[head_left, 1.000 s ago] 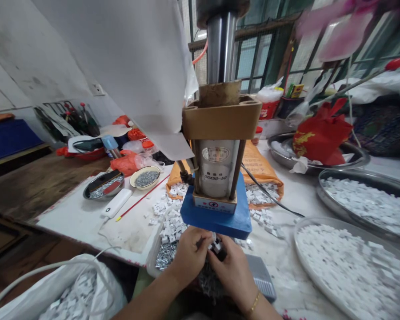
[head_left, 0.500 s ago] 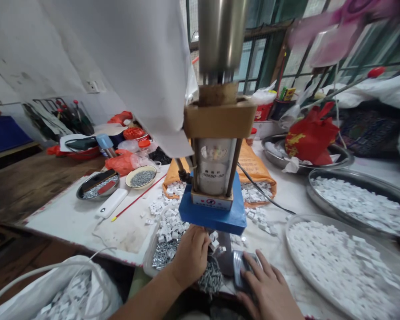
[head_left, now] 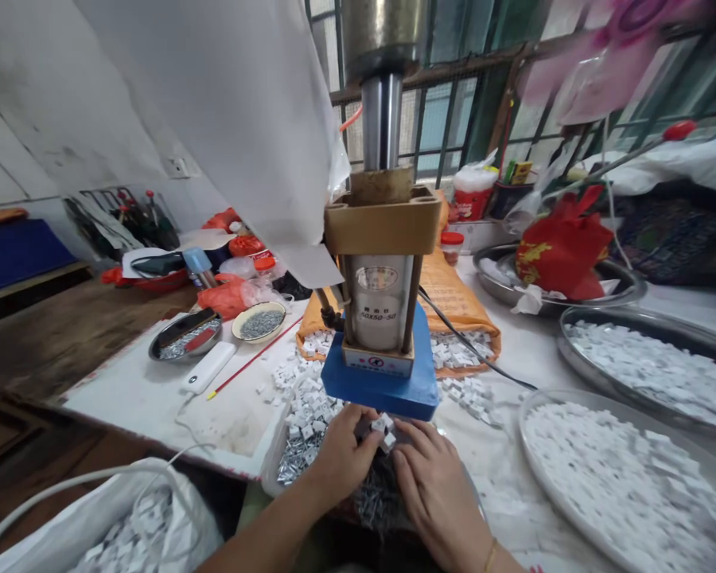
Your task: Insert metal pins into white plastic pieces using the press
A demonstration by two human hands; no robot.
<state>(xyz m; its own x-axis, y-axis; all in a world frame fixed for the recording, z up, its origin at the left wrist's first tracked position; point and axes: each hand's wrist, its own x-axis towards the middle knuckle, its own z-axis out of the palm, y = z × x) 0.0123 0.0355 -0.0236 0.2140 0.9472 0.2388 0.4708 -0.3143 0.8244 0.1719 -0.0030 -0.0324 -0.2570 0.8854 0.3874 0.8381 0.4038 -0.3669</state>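
A small press (head_left: 383,310) with a blue plate (head_left: 382,390) and a steel ram stands in front of me. Under its front edge my left hand (head_left: 341,458) pinches a small white plastic piece (head_left: 384,423). My right hand (head_left: 435,485) lies flat next to it, fingers stretched toward the same piece, covering the grey pad below. A pile of small metal clips (head_left: 298,460) lies just under and left of both hands. Loose white pieces (head_left: 307,394) are scattered left of the press.
Two big metal trays of white pieces (head_left: 620,469) (head_left: 656,366) fill the right side. An orange bag (head_left: 453,298) lies behind the press. A dish of metal bits (head_left: 258,321), a tray (head_left: 184,337) and a white power bank (head_left: 208,366) sit left. A white sack of pieces (head_left: 125,525) is at bottom left.
My right hand left the grey pad at the right and came back under the press beside my left hand. The ram, which had come down, has risen again.
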